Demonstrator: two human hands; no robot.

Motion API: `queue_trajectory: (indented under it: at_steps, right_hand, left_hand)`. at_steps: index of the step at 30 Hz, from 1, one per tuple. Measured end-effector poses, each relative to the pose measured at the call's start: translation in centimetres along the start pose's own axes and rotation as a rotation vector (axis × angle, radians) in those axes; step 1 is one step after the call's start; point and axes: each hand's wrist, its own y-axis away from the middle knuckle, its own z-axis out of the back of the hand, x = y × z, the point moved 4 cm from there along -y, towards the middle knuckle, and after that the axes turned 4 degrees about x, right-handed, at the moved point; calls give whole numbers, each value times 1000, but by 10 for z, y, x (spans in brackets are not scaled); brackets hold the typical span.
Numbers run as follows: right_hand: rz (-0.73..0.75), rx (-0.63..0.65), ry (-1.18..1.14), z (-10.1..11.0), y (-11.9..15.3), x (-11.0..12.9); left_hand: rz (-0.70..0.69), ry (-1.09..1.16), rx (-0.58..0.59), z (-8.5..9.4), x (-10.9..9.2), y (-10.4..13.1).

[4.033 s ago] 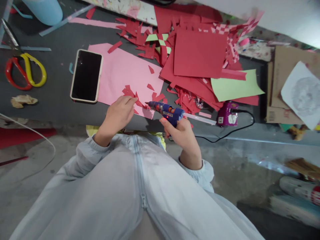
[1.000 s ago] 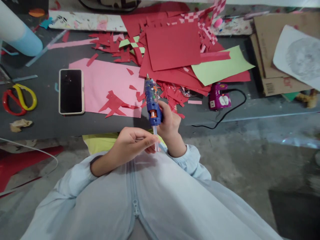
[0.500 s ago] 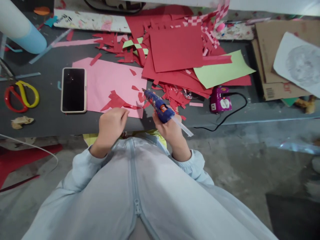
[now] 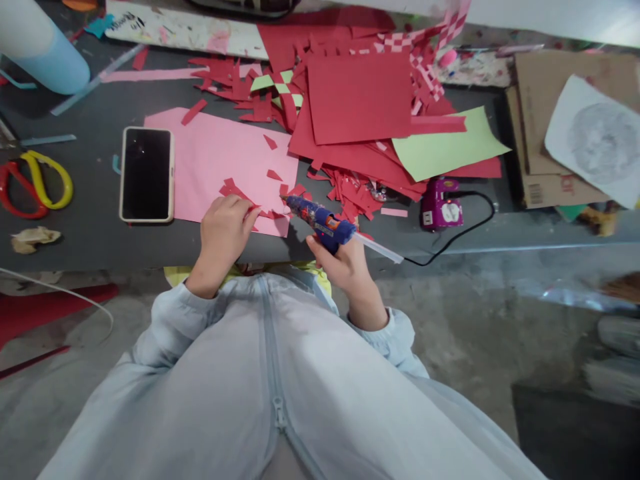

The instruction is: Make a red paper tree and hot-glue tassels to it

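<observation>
Centre frame, my right hand (image 4: 345, 259) is wrapped round the hot-glue gun (image 4: 320, 219); my left hand (image 4: 224, 225), fingers bunched, covers part of a red paper cutout (image 4: 231, 188) on pink paper (image 4: 203, 157), grip unclear. It looks partly assembled; nearby red scraps (image 4: 271, 141) lie unattached.

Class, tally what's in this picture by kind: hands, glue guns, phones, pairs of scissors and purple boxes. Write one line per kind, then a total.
Hands: 2 (left hand, right hand)
Glue gun: 1
Phone: 1
Pair of scissors: 1
Purple box: 1
Total: 6
</observation>
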Motion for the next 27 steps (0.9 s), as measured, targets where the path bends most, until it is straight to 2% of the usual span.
queue_trajectory:
  at_steps: [10, 16, 27]
  right_hand:
    - [-17, 62, 0, -3, 1, -2]
    - [53, 116, 22, -5, 0, 7]
    - [29, 138, 109, -12, -9, 14]
  left_hand:
    - [15, 43, -77, -3, 7, -2]
    - [41, 81, -71, -4, 10, -2]
    - [39, 116, -59, -5, 11, -1]
